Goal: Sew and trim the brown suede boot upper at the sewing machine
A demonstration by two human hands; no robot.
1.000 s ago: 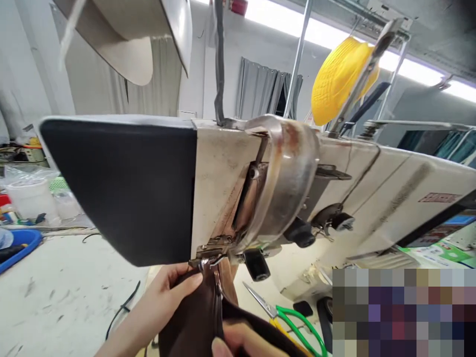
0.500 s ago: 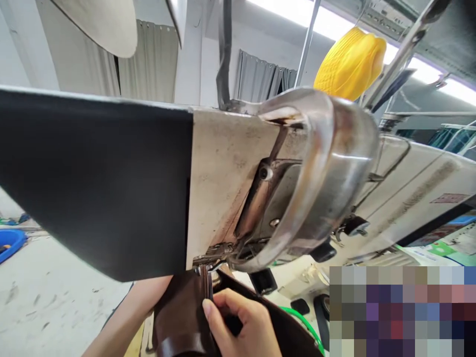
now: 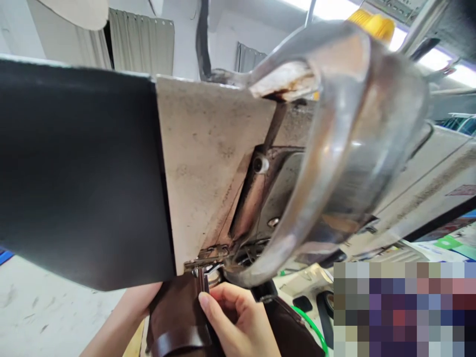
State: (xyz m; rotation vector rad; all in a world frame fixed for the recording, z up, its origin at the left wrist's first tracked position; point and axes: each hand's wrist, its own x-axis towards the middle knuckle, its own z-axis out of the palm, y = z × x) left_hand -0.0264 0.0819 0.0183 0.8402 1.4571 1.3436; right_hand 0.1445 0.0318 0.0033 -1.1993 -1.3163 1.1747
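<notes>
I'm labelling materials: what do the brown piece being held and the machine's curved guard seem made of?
Brown piece: probably leather or imitation leather, smooth, softly shiny where it bends. Curved guard: likely see-through plastic, glossy and stained, as dark shapes seem to show through.

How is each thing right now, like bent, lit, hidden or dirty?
Right hand: pinching brown material
Brown material: bent, partly under sewing machine
Left hand: hidden behind sewing machine
Sewing machine: dirty; running or not, can't tell
See-through guard: curved, stained
Green handle: mostly hidden
Lights: lit
Yellow hat: partly hidden
</notes>
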